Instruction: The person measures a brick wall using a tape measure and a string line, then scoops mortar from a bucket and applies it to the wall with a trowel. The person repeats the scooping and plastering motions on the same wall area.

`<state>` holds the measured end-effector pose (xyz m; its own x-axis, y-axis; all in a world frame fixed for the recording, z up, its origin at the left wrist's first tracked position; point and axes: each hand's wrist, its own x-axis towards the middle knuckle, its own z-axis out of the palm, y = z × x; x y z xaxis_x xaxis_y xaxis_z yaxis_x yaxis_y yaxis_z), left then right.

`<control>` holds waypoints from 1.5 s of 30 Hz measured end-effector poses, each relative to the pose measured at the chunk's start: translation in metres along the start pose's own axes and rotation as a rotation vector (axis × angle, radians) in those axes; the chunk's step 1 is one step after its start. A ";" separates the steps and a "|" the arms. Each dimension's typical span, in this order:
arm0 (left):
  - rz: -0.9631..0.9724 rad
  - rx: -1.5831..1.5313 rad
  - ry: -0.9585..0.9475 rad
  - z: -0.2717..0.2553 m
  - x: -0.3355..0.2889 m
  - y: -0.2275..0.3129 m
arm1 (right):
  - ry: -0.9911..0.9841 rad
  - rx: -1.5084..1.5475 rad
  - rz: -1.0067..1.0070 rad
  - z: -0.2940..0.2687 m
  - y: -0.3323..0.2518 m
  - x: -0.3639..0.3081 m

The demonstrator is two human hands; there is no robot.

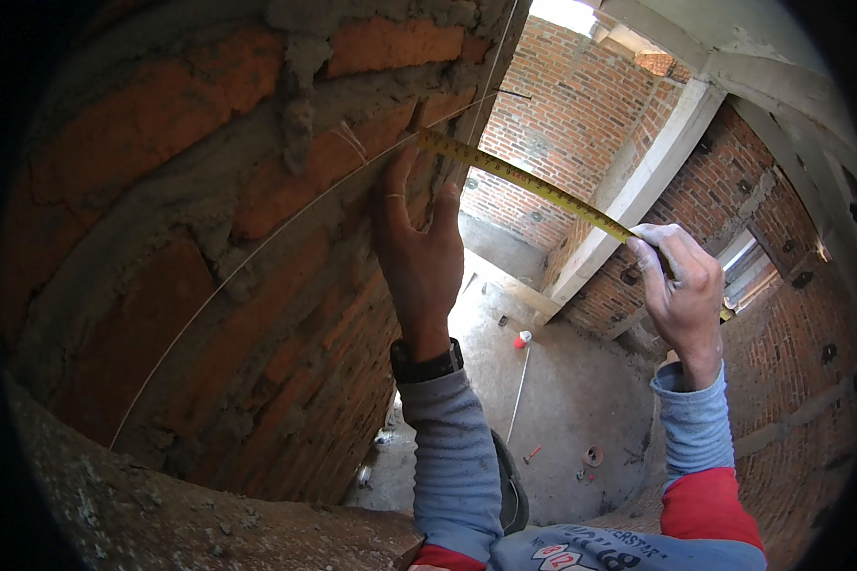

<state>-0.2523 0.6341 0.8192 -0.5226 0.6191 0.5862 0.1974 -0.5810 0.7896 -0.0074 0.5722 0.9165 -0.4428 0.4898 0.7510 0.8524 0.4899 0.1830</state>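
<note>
A yellow tape measure blade (533, 185) stretches from the brick wall (257, 200) on the left toward the right. My right hand (686, 285) is closed on the tape measure, pinching the blade between thumb and fingers; its case is mostly hidden by the hand. At the blade's other end, my left hand (419, 257) is raised close to the wall, thumb and index finger spread. The index fingertip meets the tape's end, beside a thin white string (229, 281) running along the bricks. How firmly that fingertip presses is unclear.
A dark nail (514, 93) juts from the wall's edge, where another string hangs. Rough masonry (209, 514) lies at lower left. Far below, the floor (562, 409) holds a red-and-white object (523, 339) and a red-handled tool (533, 454). A concrete column (638, 190) stands beyond.
</note>
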 end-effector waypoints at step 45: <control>-0.010 -0.033 0.007 0.000 -0.002 -0.004 | -0.001 0.000 -0.004 0.000 -0.003 0.000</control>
<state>-0.2522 0.6354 0.8146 -0.5305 0.6211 0.5769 0.1645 -0.5921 0.7889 -0.0096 0.5704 0.9158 -0.4465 0.4887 0.7495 0.8506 0.4918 0.1860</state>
